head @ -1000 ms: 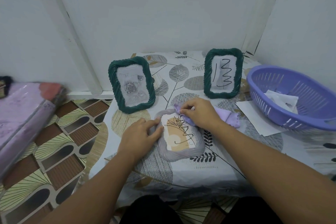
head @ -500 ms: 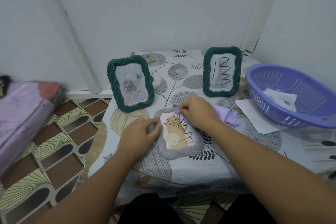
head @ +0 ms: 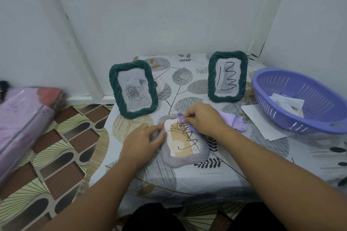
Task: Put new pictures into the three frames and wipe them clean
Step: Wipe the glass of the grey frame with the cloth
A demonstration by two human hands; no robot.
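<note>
A grey ribbed frame (head: 185, 159) lies flat on the table in front of me, holding a tan and white picture with a black flower drawing and black scribble marks on its glass. My left hand (head: 143, 141) rests on the frame's left edge with fingers laid flat. My right hand (head: 201, 118) grips a lilac cloth (head: 230, 121) and presses it on the frame's upper right corner. Two dark green frames stand upright behind: the left one (head: 133, 89) shows a rose picture, the right one (head: 227, 76) has black scribbles on its glass.
A purple plastic basket (head: 293, 116) with paper sheets inside stands at the right, and a white sheet (head: 262, 124) lies partly under it. The table (head: 187, 176) has a leaf-print cover and sits in a wall corner. A pink wrapped bundle (head: 20, 123) lies at far left.
My right hand with the cloth has shifted only slightly over the top of the grey frame. My left hand stays on the frame's left edge.
</note>
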